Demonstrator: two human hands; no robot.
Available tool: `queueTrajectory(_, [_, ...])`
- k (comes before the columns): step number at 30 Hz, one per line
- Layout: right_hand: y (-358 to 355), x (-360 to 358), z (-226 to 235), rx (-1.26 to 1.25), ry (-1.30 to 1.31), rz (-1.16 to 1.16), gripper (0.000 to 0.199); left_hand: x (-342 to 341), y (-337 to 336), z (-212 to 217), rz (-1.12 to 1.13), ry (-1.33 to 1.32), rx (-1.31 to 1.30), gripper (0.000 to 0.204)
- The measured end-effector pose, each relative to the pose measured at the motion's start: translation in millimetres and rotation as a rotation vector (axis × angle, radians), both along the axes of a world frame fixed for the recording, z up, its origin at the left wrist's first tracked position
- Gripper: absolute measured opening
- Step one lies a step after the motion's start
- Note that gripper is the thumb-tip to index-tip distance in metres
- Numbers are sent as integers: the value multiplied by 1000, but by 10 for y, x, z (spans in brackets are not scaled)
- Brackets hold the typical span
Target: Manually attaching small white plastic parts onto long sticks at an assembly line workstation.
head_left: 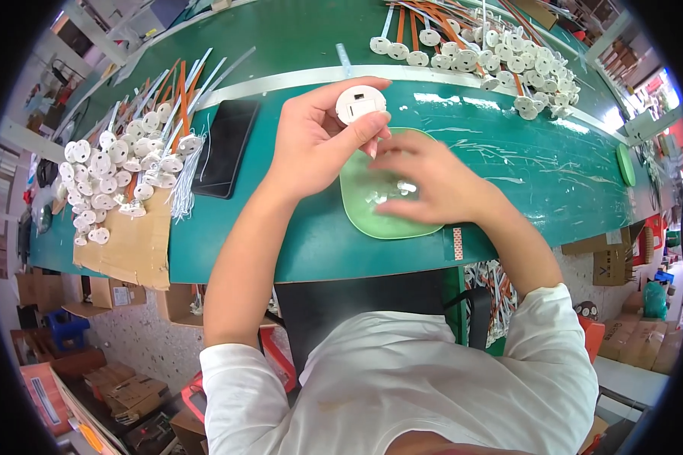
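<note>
Near the desk's front edge, right hand (425, 186) dips pinched fingers into the green dish (357, 205), grip contents hidden. Left hand (315, 144), fingers closed around a round white socket (359, 102), tilts its open face up above the dish.

A long green counter (508, 174) fills the room, cardboard boxes (615, 262) stacked on the speckled floor (148, 341) below it.
</note>
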State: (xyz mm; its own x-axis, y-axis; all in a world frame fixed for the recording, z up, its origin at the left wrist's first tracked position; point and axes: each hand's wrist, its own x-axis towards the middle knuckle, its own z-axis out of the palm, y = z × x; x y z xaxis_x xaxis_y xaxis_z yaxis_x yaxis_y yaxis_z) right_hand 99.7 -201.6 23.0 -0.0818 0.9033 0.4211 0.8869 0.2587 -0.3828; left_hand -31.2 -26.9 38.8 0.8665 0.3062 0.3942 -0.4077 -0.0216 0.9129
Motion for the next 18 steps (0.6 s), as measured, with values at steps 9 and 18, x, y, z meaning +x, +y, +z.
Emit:
queueTrajectory(9, [9,4,-29,-170,27,119,11,-1,6,-5,3,-43,135,39])
queueTrajectory(18, [-7,11,26,-37,154,74,8,37,40,-27,257,-295,725,77])
